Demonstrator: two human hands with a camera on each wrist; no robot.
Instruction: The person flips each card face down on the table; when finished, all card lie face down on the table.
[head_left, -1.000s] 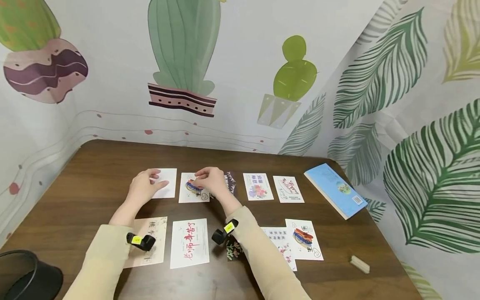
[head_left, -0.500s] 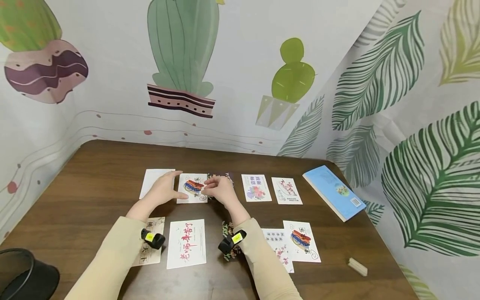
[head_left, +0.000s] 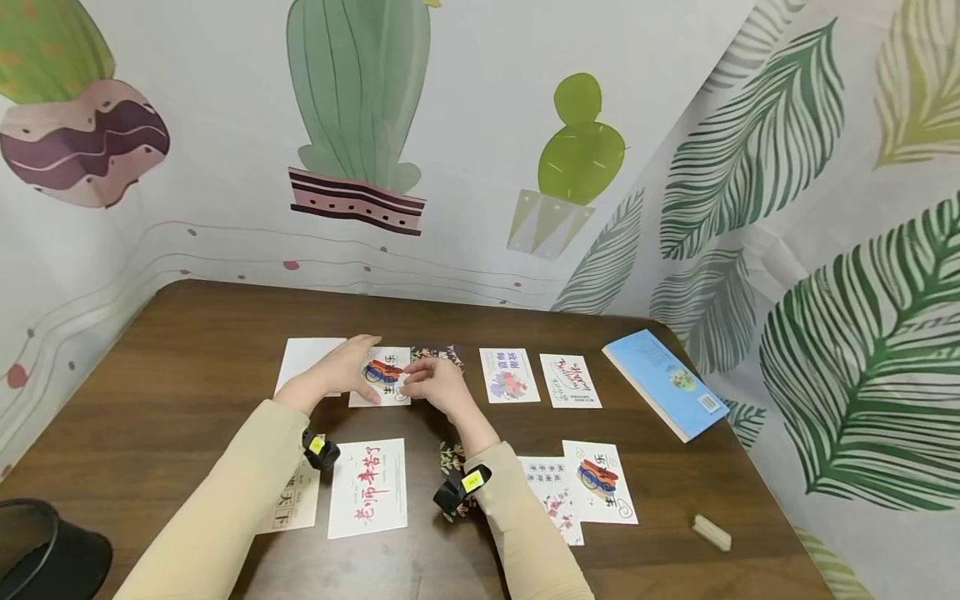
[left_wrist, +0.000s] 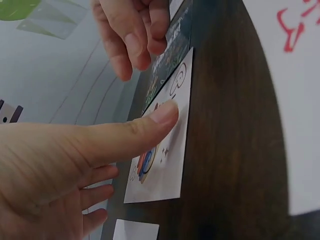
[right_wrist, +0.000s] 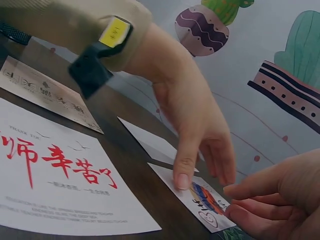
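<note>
Printed card (head_left: 384, 377) flat, swirl corner (right_wrist: 207, 219) toward near right, long axis unclear; left hand (head_left: 341, 367) wide, right hand (head_left: 441, 385) narrow.

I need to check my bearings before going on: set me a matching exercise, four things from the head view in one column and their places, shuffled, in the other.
Things:
1. blue book
2. black container
3. small whitish block
4. back-row card with the blue-and-orange drawing

Places:
A. between the left hand and the right hand
B. toward the front right of the table
C. by the table's back-right corner
D. at the front left, partly cut off by the picture's edge

Pairs: 1-C, 2-D, 3-B, 4-A
</note>
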